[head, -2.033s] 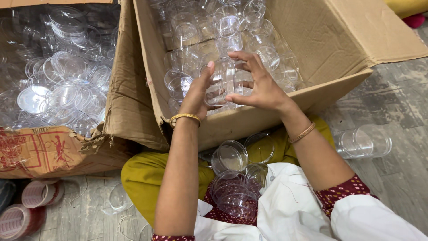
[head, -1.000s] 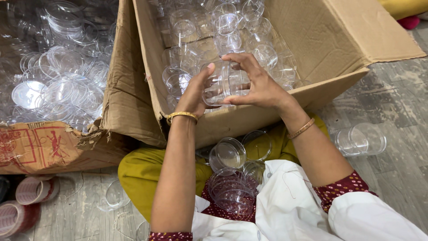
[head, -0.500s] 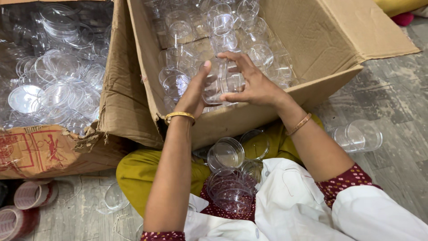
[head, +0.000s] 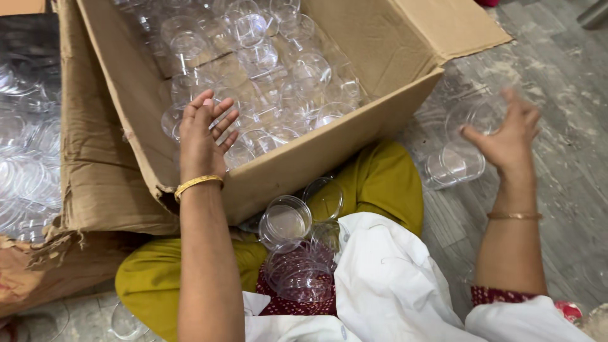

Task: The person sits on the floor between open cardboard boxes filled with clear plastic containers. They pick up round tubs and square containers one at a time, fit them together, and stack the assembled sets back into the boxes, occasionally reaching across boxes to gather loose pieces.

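Note:
My left hand (head: 202,142) hovers over the near left corner of an open cardboard box (head: 354,136), fingers apart and empty. The box holds several clear plastic cups (head: 266,69). My right hand (head: 506,136) is out to the right above the floor, fingers spread and blurred, holding nothing. It is just above a short stack of clear cups (head: 453,166) lying on the floor. More clear cups (head: 285,221) and a clear round container (head: 303,278) rest in my lap.
A second, torn cardboard box (head: 95,158) on the left holds several clear round lids (head: 22,171). White cloth (head: 392,278) covers my right knee. The floor (head: 570,76) is grey planks, with a clear lid (head: 126,322) near the bottom left.
Both hands held a clear cup together over the box; now they are apart. My right hand has swung right over the floor cups, and my left hand stays at the box, empty.

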`<state>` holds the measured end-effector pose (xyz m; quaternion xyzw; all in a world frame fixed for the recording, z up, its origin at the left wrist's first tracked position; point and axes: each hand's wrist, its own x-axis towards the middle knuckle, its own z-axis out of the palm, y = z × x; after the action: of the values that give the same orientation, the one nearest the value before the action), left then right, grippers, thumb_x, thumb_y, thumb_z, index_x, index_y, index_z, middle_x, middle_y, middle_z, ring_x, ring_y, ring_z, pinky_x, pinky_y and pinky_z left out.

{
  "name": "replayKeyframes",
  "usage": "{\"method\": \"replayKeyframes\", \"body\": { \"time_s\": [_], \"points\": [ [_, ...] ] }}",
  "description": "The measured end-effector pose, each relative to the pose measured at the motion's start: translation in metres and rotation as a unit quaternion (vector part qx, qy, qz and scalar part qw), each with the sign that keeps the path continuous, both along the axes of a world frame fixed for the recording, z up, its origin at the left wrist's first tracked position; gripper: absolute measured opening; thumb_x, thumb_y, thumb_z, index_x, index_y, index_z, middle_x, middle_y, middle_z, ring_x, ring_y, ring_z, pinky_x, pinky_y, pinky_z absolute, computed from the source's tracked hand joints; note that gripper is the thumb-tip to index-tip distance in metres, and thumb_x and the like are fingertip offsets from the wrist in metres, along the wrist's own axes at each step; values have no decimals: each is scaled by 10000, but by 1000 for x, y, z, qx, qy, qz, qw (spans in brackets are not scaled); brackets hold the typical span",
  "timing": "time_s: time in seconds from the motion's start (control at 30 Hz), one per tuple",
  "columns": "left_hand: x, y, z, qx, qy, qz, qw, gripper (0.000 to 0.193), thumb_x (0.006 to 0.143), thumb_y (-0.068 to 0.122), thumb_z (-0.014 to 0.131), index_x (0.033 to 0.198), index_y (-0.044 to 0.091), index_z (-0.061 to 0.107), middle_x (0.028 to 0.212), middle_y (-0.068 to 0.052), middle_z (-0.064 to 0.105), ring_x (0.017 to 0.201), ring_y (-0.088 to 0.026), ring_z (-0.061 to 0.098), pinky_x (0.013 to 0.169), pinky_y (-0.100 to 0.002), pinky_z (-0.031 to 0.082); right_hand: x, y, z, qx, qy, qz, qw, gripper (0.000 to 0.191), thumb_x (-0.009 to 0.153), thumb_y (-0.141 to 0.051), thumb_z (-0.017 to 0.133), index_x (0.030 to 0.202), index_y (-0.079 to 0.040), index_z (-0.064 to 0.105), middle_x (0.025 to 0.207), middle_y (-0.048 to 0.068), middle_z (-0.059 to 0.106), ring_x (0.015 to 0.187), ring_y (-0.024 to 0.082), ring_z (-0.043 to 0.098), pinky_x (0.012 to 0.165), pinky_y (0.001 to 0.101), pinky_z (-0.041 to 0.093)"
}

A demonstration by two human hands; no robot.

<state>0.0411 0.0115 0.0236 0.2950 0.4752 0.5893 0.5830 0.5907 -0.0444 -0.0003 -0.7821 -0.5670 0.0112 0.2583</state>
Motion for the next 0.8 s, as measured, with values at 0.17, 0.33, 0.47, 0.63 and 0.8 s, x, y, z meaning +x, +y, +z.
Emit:
{"method": "replayKeyframes", "body": {
  "time_s": [0.17,0.33,0.47,0.63,0.8],
  "points": [
    [2,-5,8,-3,11,-12,1000,362,981,328,589,1309,177,571,1206,-25,718,1064,-160,687,882,-372,525,47,3,-79,-124,-24,-60,990,1152,629,-459,914,1609,-154,392,1582,270,354,1488,474,278,1234,587,238],
    [2,-7,10,1,14,-20,1000,359,985,322,584,1310,171,568,1209,-25,715,1077,-162,690,885,-368,530,59,1,-97,-145,20,-98,984,1146,621,-422,887,1611,-170,368,1606,257,317,1456,511,245,1188,576,268],
    [2,-7,9,7,13,-17,1000,358,987,315,584,1313,166,571,1215,-33,714,1086,-169,688,889,-378,525,47,-2,-84,-130,-22,-71,989,1165,650,-446,917,1618,-128,353,1573,308,302,1455,514,222,1182,588,253],
    [-1,-3,7,74,17,25,997,278,1017,231,574,1270,122,607,1180,-30,716,1053,-146,703,857,-307,535,-11,1,-17,29,-64,-12,997,896,885,-441,888,1575,-92,435,1548,266,394,1464,456,270,1183,616,263],
    [-13,-6,4,221,104,69,967,200,1091,135,560,1257,61,642,1194,-45,711,1059,-128,689,905,-259,554,-157,93,55,88,138,320,933,442,979,-256,758,1386,-132,637,1405,141,646,1283,307,631,1058,457,540]
  ]
}}
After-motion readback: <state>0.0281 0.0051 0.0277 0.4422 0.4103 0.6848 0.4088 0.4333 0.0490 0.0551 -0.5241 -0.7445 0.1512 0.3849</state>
